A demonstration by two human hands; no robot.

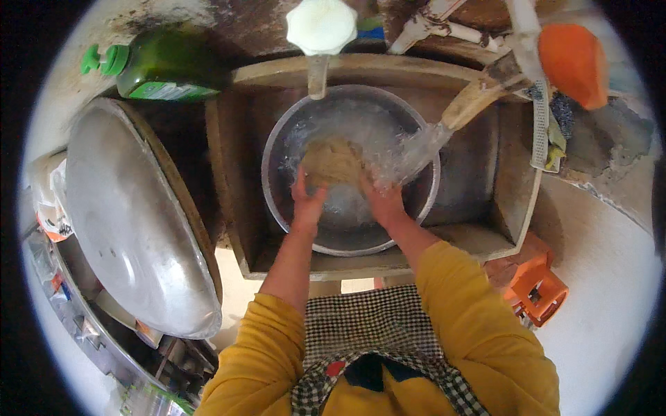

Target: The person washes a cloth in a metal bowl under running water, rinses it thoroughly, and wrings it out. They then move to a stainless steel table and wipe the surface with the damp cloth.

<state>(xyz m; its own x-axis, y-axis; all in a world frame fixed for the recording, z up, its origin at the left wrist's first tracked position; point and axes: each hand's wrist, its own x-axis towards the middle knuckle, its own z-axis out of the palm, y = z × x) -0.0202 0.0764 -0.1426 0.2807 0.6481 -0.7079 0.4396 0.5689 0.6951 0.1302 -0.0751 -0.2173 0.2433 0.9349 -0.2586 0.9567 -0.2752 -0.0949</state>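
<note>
A round metal basin [430,203] with water in it stands inside a rectangular sink [512,218]. In the basin, a tan-brown lump [331,160] lies between my two hands; what it is made of cannot be told. My left hand [309,200] grips its left side and my right hand [382,195] its right side, fingers partly hidden by splashing water. From a tan spout [464,105] at the upper right, a stream of water [421,153] pours into the basin beside my right hand.
A large metal lid or bowl [135,229] leans left of the sink. Behind it stands a green pump bottle [166,65]. A white tap handle [321,26] juts over the basin's far rim. An orange object [572,65] is at upper right, an orange plastic piece [538,288] at lower right.
</note>
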